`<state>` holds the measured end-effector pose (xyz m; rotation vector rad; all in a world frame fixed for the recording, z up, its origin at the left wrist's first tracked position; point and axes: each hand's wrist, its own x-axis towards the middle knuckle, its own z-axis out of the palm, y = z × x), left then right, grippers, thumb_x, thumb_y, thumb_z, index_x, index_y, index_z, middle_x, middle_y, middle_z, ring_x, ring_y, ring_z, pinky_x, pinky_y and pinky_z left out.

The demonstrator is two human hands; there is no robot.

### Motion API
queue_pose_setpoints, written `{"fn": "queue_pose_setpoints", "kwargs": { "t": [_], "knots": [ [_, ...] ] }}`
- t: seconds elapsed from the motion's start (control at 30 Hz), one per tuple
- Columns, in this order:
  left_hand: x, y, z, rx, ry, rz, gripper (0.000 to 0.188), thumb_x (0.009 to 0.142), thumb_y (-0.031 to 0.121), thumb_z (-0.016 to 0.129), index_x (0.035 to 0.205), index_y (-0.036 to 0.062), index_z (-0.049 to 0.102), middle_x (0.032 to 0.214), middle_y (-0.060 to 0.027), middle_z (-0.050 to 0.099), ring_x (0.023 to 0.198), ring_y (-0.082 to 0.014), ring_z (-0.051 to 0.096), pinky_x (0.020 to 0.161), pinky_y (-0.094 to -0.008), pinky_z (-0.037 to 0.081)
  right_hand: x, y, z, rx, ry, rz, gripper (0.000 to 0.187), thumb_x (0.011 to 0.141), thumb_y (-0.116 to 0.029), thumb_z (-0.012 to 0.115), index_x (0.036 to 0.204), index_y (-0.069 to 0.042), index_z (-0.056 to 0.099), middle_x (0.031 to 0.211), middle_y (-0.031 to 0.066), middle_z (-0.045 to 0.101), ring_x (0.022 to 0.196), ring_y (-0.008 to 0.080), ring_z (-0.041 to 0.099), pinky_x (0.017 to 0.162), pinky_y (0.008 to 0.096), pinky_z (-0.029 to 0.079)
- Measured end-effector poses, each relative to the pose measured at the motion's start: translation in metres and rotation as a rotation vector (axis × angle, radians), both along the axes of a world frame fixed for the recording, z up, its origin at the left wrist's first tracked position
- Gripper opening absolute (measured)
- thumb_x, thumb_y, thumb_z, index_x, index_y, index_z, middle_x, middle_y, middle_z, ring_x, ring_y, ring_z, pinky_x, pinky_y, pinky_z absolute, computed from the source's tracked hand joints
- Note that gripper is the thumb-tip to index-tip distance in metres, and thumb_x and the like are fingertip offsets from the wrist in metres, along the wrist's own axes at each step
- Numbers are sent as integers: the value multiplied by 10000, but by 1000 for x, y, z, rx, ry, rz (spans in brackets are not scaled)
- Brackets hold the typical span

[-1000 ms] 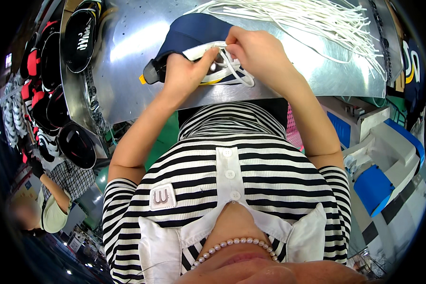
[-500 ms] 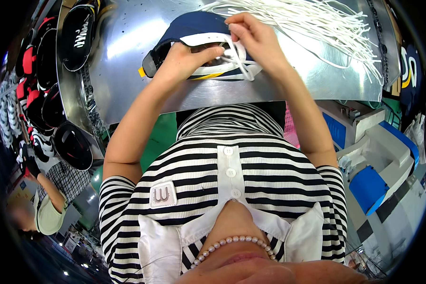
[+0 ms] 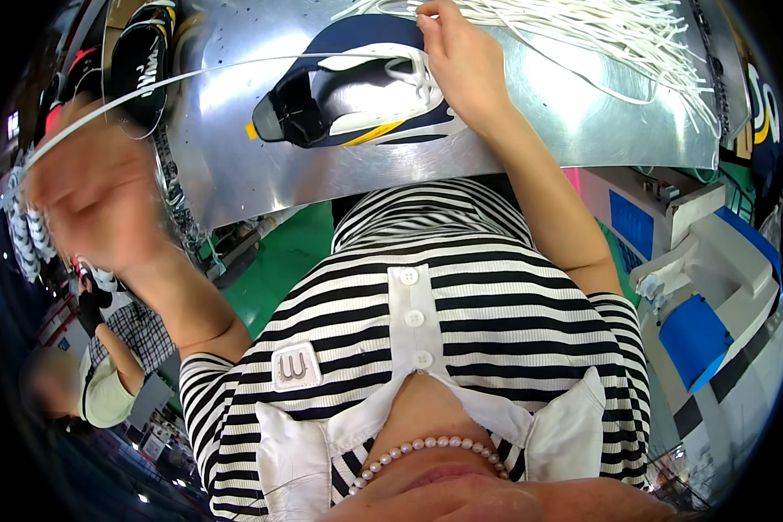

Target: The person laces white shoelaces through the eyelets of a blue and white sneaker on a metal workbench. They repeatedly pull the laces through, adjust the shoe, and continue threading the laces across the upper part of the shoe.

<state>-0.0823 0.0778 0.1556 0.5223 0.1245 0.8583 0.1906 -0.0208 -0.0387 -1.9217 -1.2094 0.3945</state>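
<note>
A navy shoe upper with white, yellow and grey parts lies on the metal table, its black-lined heel to the left. White lace is threaded through its front part. From there a single white shoelace stretches left in a long, nearly straight line to my left hand, which is raised off the table's left side. That hand is smeared by motion, but the taut lace runs to its fingers. My right hand is closed at the front end of the upper, fingers curled at its far edge; the thumb is largely hidden.
A pile of loose white laces covers the far right of the metal table. A black shoe stands at the far left, with more shoes beyond. A grey machine with blue parts is at right. Another person works at lower left.
My left hand has left the shoe opening and swung far left, drawing the white shoelace out with it. My right hand stays by the front of the upper.
</note>
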Motion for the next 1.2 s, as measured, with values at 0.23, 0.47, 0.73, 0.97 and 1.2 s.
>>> {"fn": "queue_pose_setpoints", "kwargs": {
  "t": [0.23, 0.47, 0.73, 0.97, 1.2],
  "knots": [
    [63, -63, -94, 1642, 1202, 271, 154, 747, 116, 786, 875, 76, 711, 996, -46, 655, 918, -227, 592, 805, -346, 466, 4, -3, 7, 160, 270, 2, 181, 976, -138, 567, 1090, 2, 560, 712, 30, 581, 630, 74, 527, 587, 232, 437],
    [86, -72, -142, 1338, 1329, 291, 177, 768, 77, 778, 879, 18, 653, 931, -82, 656, 859, -213, 631, 767, -301, 488, 0, -57, 39, 169, 484, 151, 186, 956, -141, 583, 1117, -47, 584, 780, 89, 680, 689, 195, 665, 627, 294, 492],
    [90, -64, -141, 1236, 1385, 143, 252, 812, 181, 780, 949, 10, 657, 856, -71, 687, 740, -140, 648, 674, -270, 507, -23, -90, 28, -25, 460, 253, 194, 952, -137, 594, 1114, -39, 551, 755, 91, 674, 685, 242, 668, 642, 336, 502],
    [91, -67, -150, 1364, 1351, 207, 233, 803, 164, 780, 950, 24, 666, 822, -93, 689, 685, -191, 653, 636, -286, 502, -24, -77, 27, -88, 375, 247, 193, 949, -133, 584, 1068, -11, 492, 749, 130, 675, 698, 316, 670, 639, 396, 504],
    [92, -73, -156, 1425, 1241, 286, 211, 804, 97, 768, 954, 22, 641, 822, -107, 678, 706, -265, 667, 615, -316, 502, -39, -55, 10, -49, 241, 175, 267, 916, -212, 637, 1037, -34, 480, 700, 143, 652, 649, 357, 661, 593, 423, 504]
  ]
}}
